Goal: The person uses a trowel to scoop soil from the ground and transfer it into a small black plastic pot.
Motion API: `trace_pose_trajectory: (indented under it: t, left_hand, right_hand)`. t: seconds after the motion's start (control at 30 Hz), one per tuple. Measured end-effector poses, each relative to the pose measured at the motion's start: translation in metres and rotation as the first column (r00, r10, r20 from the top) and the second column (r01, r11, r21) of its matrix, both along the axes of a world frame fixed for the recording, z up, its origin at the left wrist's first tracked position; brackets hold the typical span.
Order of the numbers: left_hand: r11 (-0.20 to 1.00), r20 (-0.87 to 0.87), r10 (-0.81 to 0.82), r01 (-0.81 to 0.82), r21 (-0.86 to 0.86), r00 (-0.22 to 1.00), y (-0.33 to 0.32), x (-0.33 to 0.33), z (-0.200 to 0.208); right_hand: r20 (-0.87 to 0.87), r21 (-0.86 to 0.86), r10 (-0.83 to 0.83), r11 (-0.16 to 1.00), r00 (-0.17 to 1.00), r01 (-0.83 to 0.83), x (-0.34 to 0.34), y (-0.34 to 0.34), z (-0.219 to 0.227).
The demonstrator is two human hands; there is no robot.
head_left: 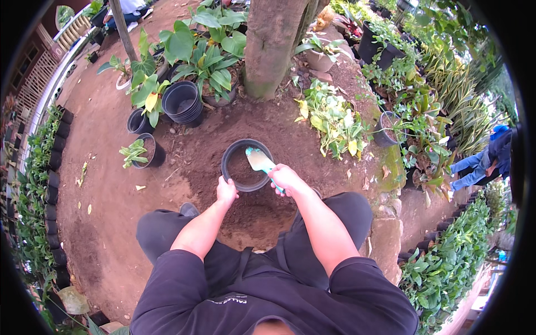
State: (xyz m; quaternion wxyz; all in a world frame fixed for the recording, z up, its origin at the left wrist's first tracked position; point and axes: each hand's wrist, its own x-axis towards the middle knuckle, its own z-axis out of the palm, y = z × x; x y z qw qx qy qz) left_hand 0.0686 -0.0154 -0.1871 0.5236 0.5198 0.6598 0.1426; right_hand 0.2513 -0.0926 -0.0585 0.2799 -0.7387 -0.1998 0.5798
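A round black plastic plant pot [225,168] stands on the soil between my knees, with dark soil inside it. My left hand [226,191] grips the pot's near left rim. In my right hand [284,179] is a turquoise hand trowel [258,159], its soil-smeared blade over the pot's opening at the right side. My right fingers wrap round the trowel's handle close to the rim. Whether the blade carries soil I cannot tell. Loose dark soil [209,142] lies heaped around the pot.
A small potted plant [149,152] and stacked black pots [183,105] stand to the left. Ahead rises a tree trunk [271,50]. Variegated leafy cuttings [335,120] lie at the right, beside a stone edge [386,234]. Another person [486,159] is at the far right.
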Motion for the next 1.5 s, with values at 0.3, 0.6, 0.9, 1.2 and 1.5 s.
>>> trace_pose_trajectory:
  t: [0.3, 0.6, 0.9, 1.2, 1.5]
  left_hand:
    - [0.991, 0.0, -0.084, 0.084, 0.101, 0.996, 0.019, -0.015, 0.006]
    - [0.989, -0.008, -0.111, 0.111, 0.095, 0.994, 0.018, -0.012, 0.005]
    - [0.952, -0.193, -0.203, 0.24, 0.19, 0.96, 0.031, -0.013, -0.033]
    - [0.964, -0.15, -0.238, 0.252, 0.081, 0.96, 0.03, -0.01, -0.018]
    - [0.98, -0.089, -0.19, 0.194, 0.033, 0.978, 0.032, -0.012, 0.002]
  right_hand:
    - [-0.143, 0.017, -0.093, 0.995, 0.985, 0.096, 0.001, 0.0, -0.011]
    - [-0.265, -0.009, -0.141, 0.99, 0.954, 0.144, 0.011, -0.003, -0.014]
    - [-0.307, -0.02, -0.15, 0.988, 0.94, 0.151, 0.012, 0.001, -0.011]
    - [-0.361, -0.037, -0.135, 0.991, 0.923, 0.13, 0.012, 0.001, -0.022]
    - [-0.317, -0.017, -0.083, 0.996, 0.945, 0.082, 0.0, 0.01, -0.015]
